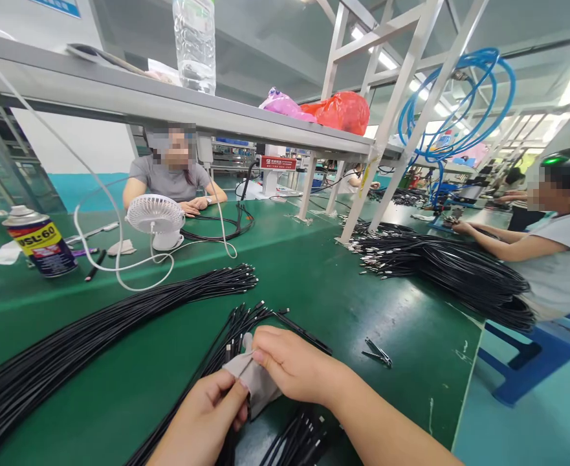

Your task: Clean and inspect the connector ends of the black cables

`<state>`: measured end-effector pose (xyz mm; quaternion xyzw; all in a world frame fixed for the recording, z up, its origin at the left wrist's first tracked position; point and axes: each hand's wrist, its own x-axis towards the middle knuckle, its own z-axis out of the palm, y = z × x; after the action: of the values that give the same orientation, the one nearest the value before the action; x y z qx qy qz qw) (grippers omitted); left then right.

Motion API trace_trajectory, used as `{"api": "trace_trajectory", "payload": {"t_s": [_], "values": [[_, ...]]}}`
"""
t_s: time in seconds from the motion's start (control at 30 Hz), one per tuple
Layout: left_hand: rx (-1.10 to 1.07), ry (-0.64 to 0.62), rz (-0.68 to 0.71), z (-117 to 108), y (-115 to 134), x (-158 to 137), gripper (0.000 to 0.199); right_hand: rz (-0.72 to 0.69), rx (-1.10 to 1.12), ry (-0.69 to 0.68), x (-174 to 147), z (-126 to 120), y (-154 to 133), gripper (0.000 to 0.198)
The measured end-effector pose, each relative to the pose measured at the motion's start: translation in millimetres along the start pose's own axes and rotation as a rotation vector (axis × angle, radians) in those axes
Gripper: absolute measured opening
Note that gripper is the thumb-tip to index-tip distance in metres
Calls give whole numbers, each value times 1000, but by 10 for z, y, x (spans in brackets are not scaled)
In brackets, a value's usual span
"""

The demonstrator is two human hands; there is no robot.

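A grey cloth (261,390) is bunched between my two hands, low in the middle of the view. My left hand (211,408) pinches its near left edge between thumb and fingers. From the far side, my right hand (292,362) grips the top of the cloth, fingers curled and thumb pressed on it. Whether a cable end is wrapped inside the cloth, I cannot tell. Black cables (217,346) with small metal connectors run beneath and behind my left hand. Another group of black cable ends (299,437) lies under my right forearm.
A long cable bundle (120,317) lies left; a larger pile (440,259) sits right, near a co-worker (556,239). A spray can (42,243), a white fan (156,217) and nail clippers (378,353) rest on the green table (411,388). Another person (173,175) sits opposite, below a shelf (246,120).
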<state>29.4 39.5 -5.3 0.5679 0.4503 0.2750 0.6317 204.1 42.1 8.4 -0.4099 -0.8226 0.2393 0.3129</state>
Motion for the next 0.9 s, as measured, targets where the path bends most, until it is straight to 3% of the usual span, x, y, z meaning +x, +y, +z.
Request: {"api": "trace_trajectory", "payload": {"t_s": [0.2,0.37,0.53,0.73,0.9], "values": [[-32,12,-13,-16,-71,32,44,27,-34,-66,-25,-29,-85,16],[-63,58,-47,-5,-53,24,36,37,-11,-47,-15,-32,-110,14],[-68,21,-63,23,34,6,34,13,-36,-28,-13,2,-107,18],[29,-23,-1,-1,-34,-2,42,44,20,41,-12,46,-47,25],[46,-22,6,-4,-34,5,39,68,-13,-40,-13,27,-63,27]]}}
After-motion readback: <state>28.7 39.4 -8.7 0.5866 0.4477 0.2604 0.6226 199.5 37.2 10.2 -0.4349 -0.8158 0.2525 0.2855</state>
